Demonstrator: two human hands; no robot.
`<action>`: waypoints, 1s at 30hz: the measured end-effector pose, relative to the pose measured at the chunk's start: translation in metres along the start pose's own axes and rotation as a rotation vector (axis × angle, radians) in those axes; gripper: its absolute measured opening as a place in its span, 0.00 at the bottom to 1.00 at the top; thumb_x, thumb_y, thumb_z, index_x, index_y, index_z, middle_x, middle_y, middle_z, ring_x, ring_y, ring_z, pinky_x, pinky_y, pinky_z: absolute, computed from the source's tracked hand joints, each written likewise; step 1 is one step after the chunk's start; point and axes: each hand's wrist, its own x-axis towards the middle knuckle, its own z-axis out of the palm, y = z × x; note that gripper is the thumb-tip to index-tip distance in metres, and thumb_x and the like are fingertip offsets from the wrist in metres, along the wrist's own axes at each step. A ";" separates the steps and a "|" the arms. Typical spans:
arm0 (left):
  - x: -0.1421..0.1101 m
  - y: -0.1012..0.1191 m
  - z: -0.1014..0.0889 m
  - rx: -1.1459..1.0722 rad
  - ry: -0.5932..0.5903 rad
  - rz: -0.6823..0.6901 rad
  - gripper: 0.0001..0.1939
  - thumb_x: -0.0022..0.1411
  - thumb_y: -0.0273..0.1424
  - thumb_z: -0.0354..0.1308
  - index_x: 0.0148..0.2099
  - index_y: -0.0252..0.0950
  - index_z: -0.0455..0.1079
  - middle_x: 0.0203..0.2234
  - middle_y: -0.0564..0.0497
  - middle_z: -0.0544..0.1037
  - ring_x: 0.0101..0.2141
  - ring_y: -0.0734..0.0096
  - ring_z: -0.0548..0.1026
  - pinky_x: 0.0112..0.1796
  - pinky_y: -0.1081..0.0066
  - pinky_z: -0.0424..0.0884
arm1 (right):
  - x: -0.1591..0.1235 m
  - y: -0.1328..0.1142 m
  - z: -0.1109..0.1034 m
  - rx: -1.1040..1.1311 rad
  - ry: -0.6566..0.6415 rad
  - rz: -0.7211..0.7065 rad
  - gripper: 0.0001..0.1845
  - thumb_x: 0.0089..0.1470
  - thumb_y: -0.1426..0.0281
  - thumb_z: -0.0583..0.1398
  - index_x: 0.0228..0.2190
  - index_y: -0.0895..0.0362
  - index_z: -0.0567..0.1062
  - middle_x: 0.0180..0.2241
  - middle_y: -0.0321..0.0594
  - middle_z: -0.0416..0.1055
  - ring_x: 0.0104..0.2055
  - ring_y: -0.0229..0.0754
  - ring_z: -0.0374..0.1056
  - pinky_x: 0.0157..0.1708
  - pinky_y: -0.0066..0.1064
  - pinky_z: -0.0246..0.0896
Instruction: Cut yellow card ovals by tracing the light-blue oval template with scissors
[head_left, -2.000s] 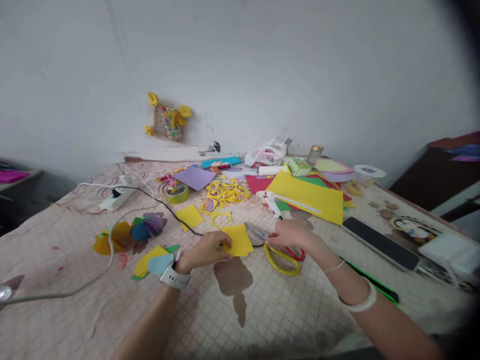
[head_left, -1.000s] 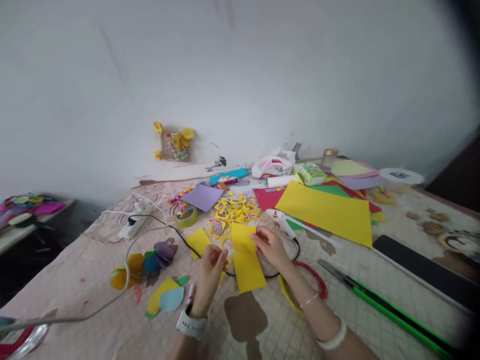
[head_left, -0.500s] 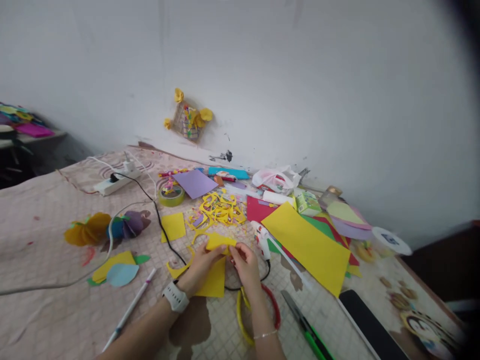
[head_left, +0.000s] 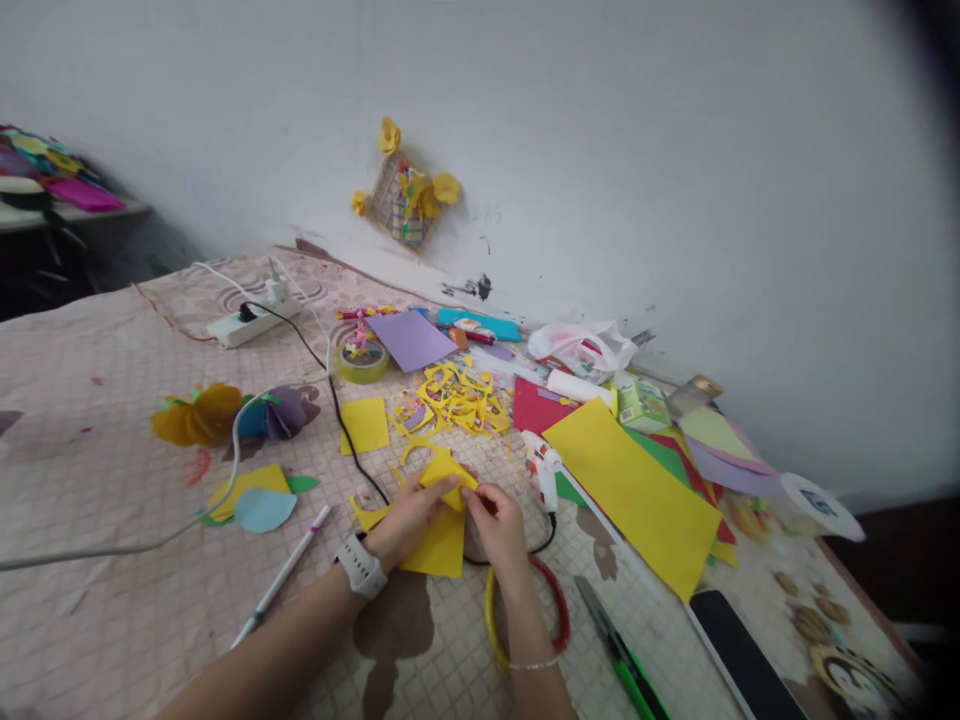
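Pinching creased yellow craft paper (head_left: 440, 545) shut in both grips, left hand (head_left: 405, 522), right hand (head_left: 499, 530); long axis points forward, folded flap on top.

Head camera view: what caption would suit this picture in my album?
The left hand and right hand pinch folded yellow paper above a cloth-covered table scattered with coloured paper.

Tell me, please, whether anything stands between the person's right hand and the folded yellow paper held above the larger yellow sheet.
Nothing visible stands in the way: the right hand is directly on the folded yellow paper, its fingertips touching it, and the left hand touches it from the other side.
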 end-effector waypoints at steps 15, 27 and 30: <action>-0.003 0.001 0.002 -0.104 -0.042 -0.018 0.08 0.55 0.32 0.65 0.36 0.33 0.77 0.29 0.46 0.82 0.31 0.62 0.78 0.33 0.68 0.71 | 0.000 0.003 0.000 0.044 0.076 0.029 0.20 0.49 0.55 0.63 0.18 0.55 0.68 0.18 0.31 0.63 0.23 0.39 0.59 0.24 0.29 0.56; -0.005 0.003 0.003 -0.133 -0.119 -0.046 0.10 0.57 0.32 0.64 0.40 0.31 0.77 0.35 0.46 0.82 0.40 0.60 0.78 0.43 0.67 0.71 | 0.000 0.000 -0.001 0.184 0.055 0.054 0.16 0.48 0.58 0.64 0.19 0.56 0.71 0.19 0.31 0.65 0.24 0.39 0.60 0.25 0.28 0.55; -0.004 0.003 0.001 -0.147 -0.126 -0.063 0.13 0.57 0.31 0.65 0.44 0.32 0.75 0.37 0.45 0.82 0.42 0.60 0.78 0.47 0.66 0.70 | 0.000 -0.002 -0.001 0.206 0.045 0.060 0.15 0.47 0.59 0.65 0.19 0.56 0.71 0.18 0.30 0.65 0.23 0.38 0.59 0.24 0.28 0.54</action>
